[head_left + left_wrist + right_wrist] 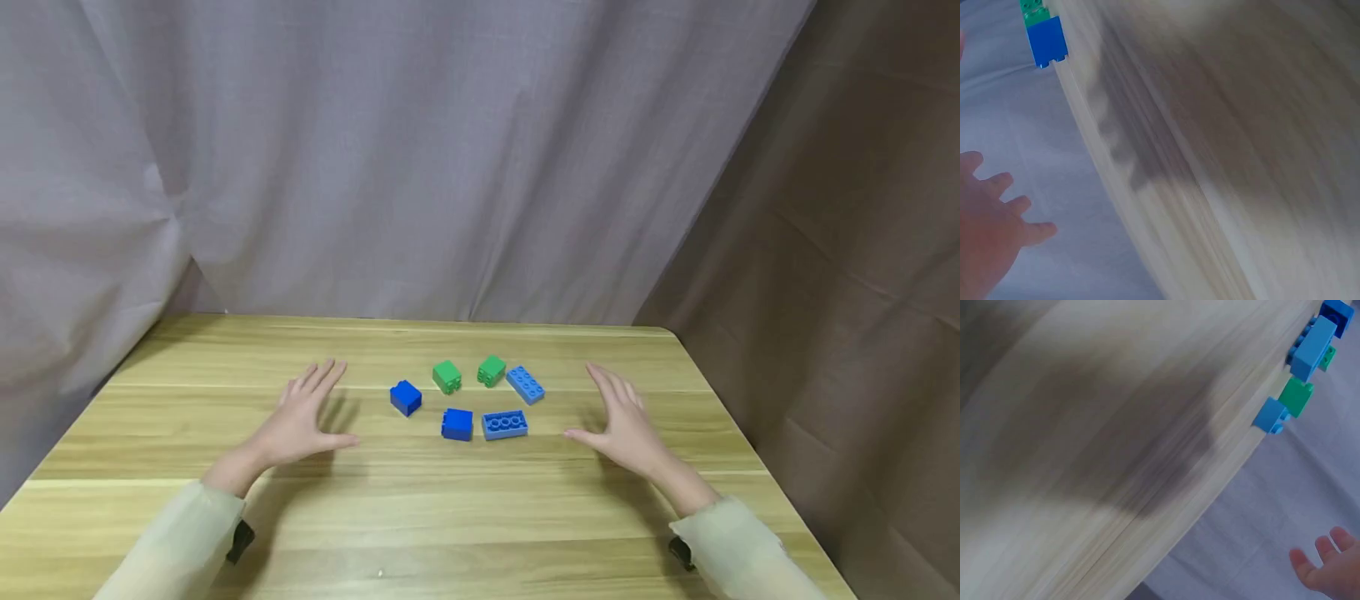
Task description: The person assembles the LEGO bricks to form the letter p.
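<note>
Both hands hover over the table on either side of a loose group of toy building bricks, holding nothing. My left hand has its fingers spread and thumb pointing right, nearest a dark blue brick. Fingers apart, my right hand is nearest a light blue eight-stud brick lying studs up. Another light blue brick lies with its hollow underside up, beside a second dark blue brick tipped on its side. Farther back are a green brick and another green brick, their studs facing sideways.
The bricks stand on a light wooden table. Behind its far edge hangs a grey curtain, and a brown curtain hangs along the right side. A dark wrist device shows under the left sleeve.
</note>
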`<state>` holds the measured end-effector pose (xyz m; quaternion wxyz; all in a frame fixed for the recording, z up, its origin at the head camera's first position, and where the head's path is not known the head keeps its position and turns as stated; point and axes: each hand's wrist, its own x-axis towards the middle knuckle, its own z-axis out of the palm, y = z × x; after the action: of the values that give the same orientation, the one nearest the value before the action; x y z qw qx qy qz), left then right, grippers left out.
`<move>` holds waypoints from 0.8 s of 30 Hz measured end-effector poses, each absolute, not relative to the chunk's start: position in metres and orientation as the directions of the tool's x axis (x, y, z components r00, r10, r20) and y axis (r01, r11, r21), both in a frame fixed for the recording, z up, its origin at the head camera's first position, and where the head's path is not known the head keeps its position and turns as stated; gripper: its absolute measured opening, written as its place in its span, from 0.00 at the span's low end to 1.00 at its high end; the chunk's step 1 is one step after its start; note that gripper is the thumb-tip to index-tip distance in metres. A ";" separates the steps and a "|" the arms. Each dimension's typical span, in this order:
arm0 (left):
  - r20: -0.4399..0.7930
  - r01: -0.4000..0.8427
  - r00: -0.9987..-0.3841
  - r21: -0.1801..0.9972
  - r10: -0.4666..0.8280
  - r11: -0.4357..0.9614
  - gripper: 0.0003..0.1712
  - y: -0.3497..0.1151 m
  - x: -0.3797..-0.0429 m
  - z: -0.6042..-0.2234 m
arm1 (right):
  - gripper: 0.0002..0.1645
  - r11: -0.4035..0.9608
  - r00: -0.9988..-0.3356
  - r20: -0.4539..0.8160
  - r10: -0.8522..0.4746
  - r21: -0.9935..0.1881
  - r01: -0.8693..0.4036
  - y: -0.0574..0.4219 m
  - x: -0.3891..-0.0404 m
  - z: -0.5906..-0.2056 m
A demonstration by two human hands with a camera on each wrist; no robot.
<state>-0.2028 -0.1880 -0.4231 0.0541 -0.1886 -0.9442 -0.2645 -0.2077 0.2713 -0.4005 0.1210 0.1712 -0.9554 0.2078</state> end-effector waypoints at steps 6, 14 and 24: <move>0.165 0.315 -0.946 0.664 0.278 0.678 0.62 -0.189 -0.218 -0.421 | 0.57 0.756 -0.927 0.297 -0.229 -0.545 -0.362 0.252 -0.214 -0.397; 0.095 0.249 -0.958 0.739 0.270 0.626 0.59 -0.185 -0.232 -0.421 | 0.53 0.672 -0.942 0.230 -0.245 -0.660 -0.336 0.217 -0.221 -0.398; 0.055 0.261 -0.938 0.763 0.343 0.591 0.54 -0.168 -0.248 -0.431 | 0.52 0.649 -0.938 0.185 -0.294 -0.682 -0.338 0.182 -0.226 -0.401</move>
<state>-0.2477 -0.1680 -0.4306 -0.0490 -0.1697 -0.8905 -0.4193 -0.2264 0.1821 -0.4009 0.0289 0.1739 -0.9075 0.3814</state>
